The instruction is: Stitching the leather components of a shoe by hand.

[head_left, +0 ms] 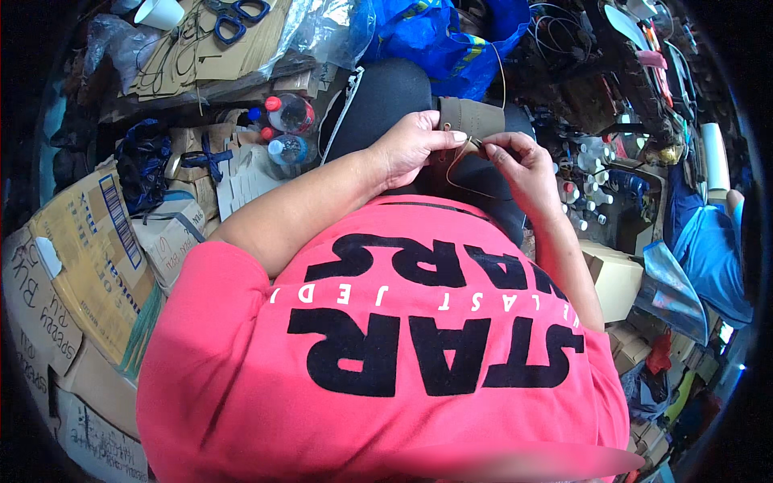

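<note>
Over my lap, my left hand (411, 150) grips the near left edge of a brown leather-like piece (477, 119), thumb pressed on it. Stitching runs across this piece, and small eyelets show along its edge beside my thumb. A thin tan lace (452, 167) loops down below it, and a strand rises past its far right side. My right hand (522, 165) is close by on the right, thumb and fingers pinched together on the lace near the piece. The exact end in the pinch is too small to make out.
Blue-handled scissors (231, 30) lie on stacked brown card sheets (185, 60) at the far left. Plastic bottles (288, 150) stand left of my knee. Ahead is a blue bag (447, 48). Cardboard boxes (93, 258) crowd the left; small bottles (592, 173) cluster right.
</note>
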A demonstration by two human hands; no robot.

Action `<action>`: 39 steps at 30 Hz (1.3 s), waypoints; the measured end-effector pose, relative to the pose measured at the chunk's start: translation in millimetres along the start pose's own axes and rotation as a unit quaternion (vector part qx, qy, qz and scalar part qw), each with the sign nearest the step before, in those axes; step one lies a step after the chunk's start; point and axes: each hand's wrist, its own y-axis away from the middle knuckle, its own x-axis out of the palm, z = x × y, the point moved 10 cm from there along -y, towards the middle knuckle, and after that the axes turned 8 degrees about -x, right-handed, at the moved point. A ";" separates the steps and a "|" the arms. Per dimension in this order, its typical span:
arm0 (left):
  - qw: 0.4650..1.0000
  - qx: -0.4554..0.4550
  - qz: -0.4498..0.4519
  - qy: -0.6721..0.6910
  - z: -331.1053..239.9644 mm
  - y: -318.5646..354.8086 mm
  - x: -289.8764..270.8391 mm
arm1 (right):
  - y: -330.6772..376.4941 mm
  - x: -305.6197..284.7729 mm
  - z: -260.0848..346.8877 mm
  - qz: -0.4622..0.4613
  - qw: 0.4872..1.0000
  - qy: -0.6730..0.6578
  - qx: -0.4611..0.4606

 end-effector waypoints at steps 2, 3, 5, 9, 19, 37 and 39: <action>1.000 -0.016 0.002 0.010 2.5 1.2 -2.8 | -0.4 2.0 -10.1 0.008 0.998 -0.061 -0.001; 0.999 -0.032 0.005 0.019 5.8 1.1 -4.0 | -0.6 4.5 -13.7 0.015 0.992 -0.122 -0.001; 0.999 -0.028 0.004 0.028 8.1 0.1 -7.7 | -0.6 7.7 -20.7 0.026 0.987 -0.160 0.010; 0.998 -0.029 0.010 0.046 10.0 -3.2 -8.6 | -2.7 13.2 -27.1 0.032 0.980 -0.194 0.020; 0.999 -0.043 0.009 0.019 12.2 -4.5 -8.0 | -7.0 13.2 -30.2 0.062 0.981 -0.181 0.012; 0.997 -0.038 0.008 0.062 16.8 -10.7 -9.6 | -3.0 21.3 -31.8 0.057 0.961 -0.268 0.048; 0.991 -0.033 0.007 0.129 15.0 -8.8 -4.0 | -3.1 22.4 -37.7 0.076 0.953 -0.288 0.048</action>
